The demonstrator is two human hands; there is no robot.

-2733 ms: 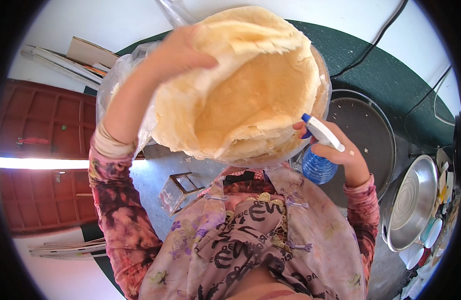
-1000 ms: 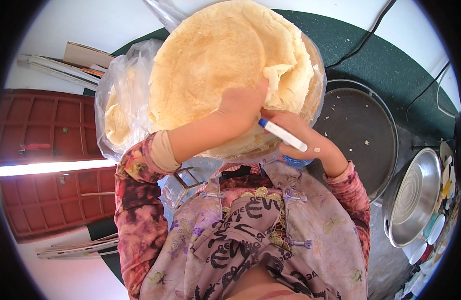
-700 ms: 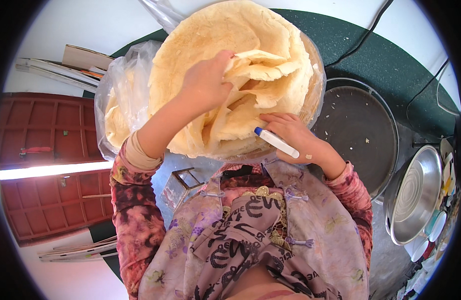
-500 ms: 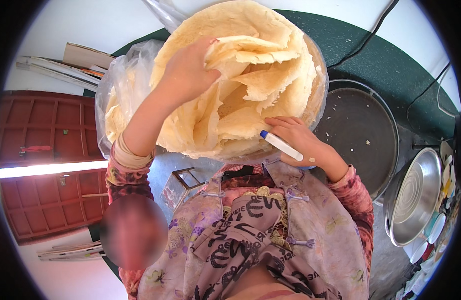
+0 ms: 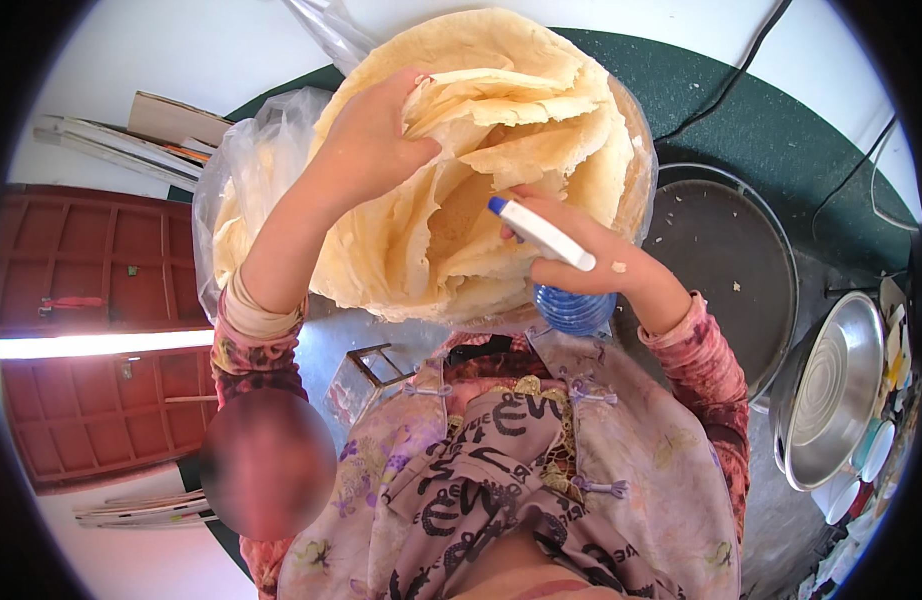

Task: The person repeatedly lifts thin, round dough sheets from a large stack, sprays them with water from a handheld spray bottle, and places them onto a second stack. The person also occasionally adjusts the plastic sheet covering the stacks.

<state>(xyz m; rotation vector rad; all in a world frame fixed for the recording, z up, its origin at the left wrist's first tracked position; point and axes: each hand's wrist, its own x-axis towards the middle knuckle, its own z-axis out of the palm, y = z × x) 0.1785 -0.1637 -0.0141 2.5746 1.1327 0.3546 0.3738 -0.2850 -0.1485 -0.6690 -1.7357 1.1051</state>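
A large pile of thin, pale yellow flatbread lies in front of me, its torn sheets folded back in layers around a hollow. At its upper left, my left hand pinches the edges of several lifted sheets. My right hand grips a spray bottle with a ribbed blue body, a white head and a blue nozzle. The nozzle points left over the hollow in the pile. My right fingers are partly hidden behind the spray head.
A clear plastic bag holding more flatbread sits left of the pile. To the right is a round dark griddle with crumbs, then a metal basin. A black cable crosses the green surface. A small stool stands below.
My right hand has moved up and left with the spray bottle, bringing the nozzle over the hollow and its blue body into view. My left hand keeps its hold, the sheets shifting slightly.
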